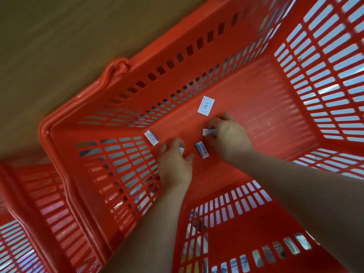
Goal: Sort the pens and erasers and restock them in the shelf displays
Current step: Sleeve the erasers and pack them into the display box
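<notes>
Both my hands reach down into a red plastic shopping basket [275, 107]. My right hand [228, 134] pinches a small wrapped eraser [209, 132] near the basket floor. My left hand [174, 162] curls round another small eraser [181, 150], of which only a white end shows. Between the hands a loose eraser with a blue and yellow sleeve [202, 149] lies on the floor. Another loose eraser [151, 137] lies at the foot of the left wall. No pens are in view.
A white label [206, 105] is on the basket floor beyond my right hand. The slotted basket walls rise on all sides. A second red basket [29, 213] stands at the lower left. A brown surface [59, 46] lies behind the basket.
</notes>
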`<action>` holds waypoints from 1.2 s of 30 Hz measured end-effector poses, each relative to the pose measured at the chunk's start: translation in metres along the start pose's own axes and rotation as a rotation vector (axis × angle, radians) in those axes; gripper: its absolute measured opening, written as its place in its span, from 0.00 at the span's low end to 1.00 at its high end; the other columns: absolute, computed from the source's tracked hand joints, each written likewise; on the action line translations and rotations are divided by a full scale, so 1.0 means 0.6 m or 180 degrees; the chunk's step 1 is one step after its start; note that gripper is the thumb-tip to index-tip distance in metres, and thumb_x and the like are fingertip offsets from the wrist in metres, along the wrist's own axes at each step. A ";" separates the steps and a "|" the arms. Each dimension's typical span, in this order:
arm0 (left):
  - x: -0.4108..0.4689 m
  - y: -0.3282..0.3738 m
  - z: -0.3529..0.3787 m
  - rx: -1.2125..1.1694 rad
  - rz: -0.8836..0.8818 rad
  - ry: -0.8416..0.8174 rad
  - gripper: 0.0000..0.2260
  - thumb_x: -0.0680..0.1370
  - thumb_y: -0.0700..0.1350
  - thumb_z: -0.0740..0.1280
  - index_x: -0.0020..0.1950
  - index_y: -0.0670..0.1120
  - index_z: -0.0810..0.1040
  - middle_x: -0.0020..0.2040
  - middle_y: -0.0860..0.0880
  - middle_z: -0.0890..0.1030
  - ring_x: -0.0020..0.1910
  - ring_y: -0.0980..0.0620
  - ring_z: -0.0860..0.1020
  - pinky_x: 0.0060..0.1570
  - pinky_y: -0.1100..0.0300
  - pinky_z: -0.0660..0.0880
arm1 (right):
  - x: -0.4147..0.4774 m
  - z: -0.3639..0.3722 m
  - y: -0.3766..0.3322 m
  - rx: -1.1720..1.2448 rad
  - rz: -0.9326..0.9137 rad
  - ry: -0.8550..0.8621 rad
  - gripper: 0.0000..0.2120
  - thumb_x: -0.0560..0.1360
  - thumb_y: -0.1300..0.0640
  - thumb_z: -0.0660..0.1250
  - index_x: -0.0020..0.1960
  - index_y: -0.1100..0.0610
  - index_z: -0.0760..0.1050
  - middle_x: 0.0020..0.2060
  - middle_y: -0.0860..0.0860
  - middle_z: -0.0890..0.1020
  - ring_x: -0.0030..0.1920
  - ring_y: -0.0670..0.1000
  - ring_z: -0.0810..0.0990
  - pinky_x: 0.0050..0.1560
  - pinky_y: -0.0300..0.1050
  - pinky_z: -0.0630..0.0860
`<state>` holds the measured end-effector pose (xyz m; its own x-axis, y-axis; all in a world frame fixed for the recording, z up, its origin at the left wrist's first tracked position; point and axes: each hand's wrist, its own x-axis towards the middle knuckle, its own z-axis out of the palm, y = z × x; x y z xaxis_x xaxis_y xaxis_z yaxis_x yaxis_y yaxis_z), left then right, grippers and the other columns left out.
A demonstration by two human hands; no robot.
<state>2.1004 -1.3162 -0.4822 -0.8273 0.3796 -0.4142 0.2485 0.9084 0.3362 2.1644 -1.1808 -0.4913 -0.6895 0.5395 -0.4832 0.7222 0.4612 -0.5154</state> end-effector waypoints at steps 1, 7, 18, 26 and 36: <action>0.000 0.002 0.002 0.0047 0.0036 -0.0011 0.10 0.69 0.43 0.73 0.47 0.49 0.76 0.48 0.47 0.77 0.48 0.47 0.76 0.47 0.59 0.68 | 0.000 -0.003 0.004 0.0208 0.0033 0.0034 0.04 0.73 0.55 0.68 0.45 0.56 0.78 0.48 0.56 0.79 0.44 0.60 0.80 0.44 0.49 0.75; -0.002 0.048 0.003 -0.0967 -0.0251 0.0096 0.07 0.71 0.40 0.70 0.42 0.51 0.77 0.35 0.55 0.78 0.36 0.53 0.76 0.41 0.62 0.72 | -0.015 -0.059 0.013 0.2975 0.1602 -0.0640 0.02 0.75 0.61 0.69 0.44 0.57 0.78 0.36 0.56 0.78 0.32 0.53 0.79 0.30 0.44 0.79; -0.034 0.127 -0.030 -0.1911 -0.0820 -0.0682 0.10 0.66 0.38 0.74 0.39 0.50 0.76 0.30 0.55 0.76 0.28 0.60 0.75 0.38 0.64 0.75 | -0.060 -0.168 0.000 0.4207 0.2466 -0.1098 0.09 0.74 0.56 0.68 0.36 0.58 0.74 0.27 0.51 0.77 0.29 0.51 0.81 0.25 0.36 0.75; -0.159 0.264 -0.297 -0.3479 -0.0928 -0.1090 0.13 0.70 0.30 0.70 0.38 0.48 0.74 0.35 0.48 0.75 0.34 0.53 0.75 0.36 0.60 0.78 | -0.227 -0.358 -0.114 0.3816 0.1265 -0.1249 0.11 0.69 0.52 0.72 0.50 0.53 0.79 0.29 0.51 0.75 0.27 0.46 0.69 0.28 0.36 0.62; -0.324 0.484 -0.681 -0.3684 -0.0354 -0.1240 0.08 0.77 0.39 0.65 0.54 0.49 0.79 0.38 0.49 0.80 0.38 0.54 0.79 0.39 0.59 0.77 | -0.428 -0.738 -0.290 0.3719 0.0373 -0.0781 0.11 0.67 0.61 0.76 0.47 0.55 0.78 0.27 0.48 0.74 0.26 0.46 0.70 0.26 0.35 0.66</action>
<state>2.1278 -1.1979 0.0414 -0.5600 0.5173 -0.6472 -0.5725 0.3231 0.7536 2.2405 -1.0875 0.0360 -0.7067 0.3284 -0.6268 0.3822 -0.5683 -0.7287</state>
